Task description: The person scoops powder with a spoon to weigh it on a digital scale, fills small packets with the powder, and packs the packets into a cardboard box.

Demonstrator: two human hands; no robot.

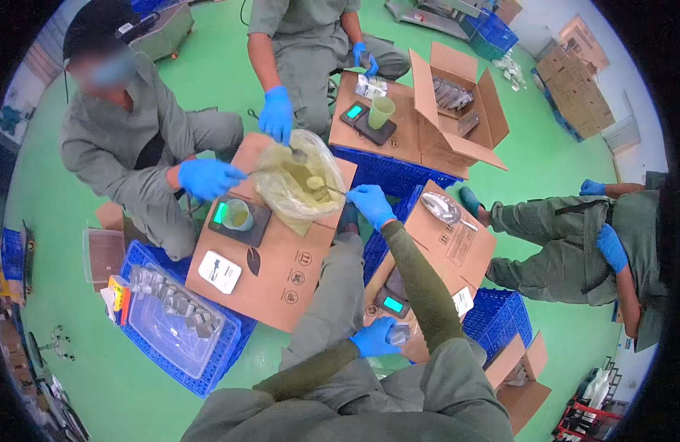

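Note:
My right hand [371,206], in a blue glove, is closed around the handle of a spoon [335,191]. The spoon's far end reaches into an open clear plastic bag [281,195] of yellow-green powder [301,179], where a small pale cup [315,183] also sits. Low in front of my body, my left hand [375,338], also gloved, grips a small clear packet [398,334]. Close above that hand lies a scale [393,296] with a lit green display. Two co-workers' gloved hands [209,179] [276,115] hold spoons at the same bag.
Cardboard sheets [281,295] serve as worktops over blue crates [494,320]. A cup [238,215] stands on the left scale, another [382,112] on the far scale. A metal scoop [441,208] lies right. Several packets [179,300] fill a tray at left. Another person stands at right.

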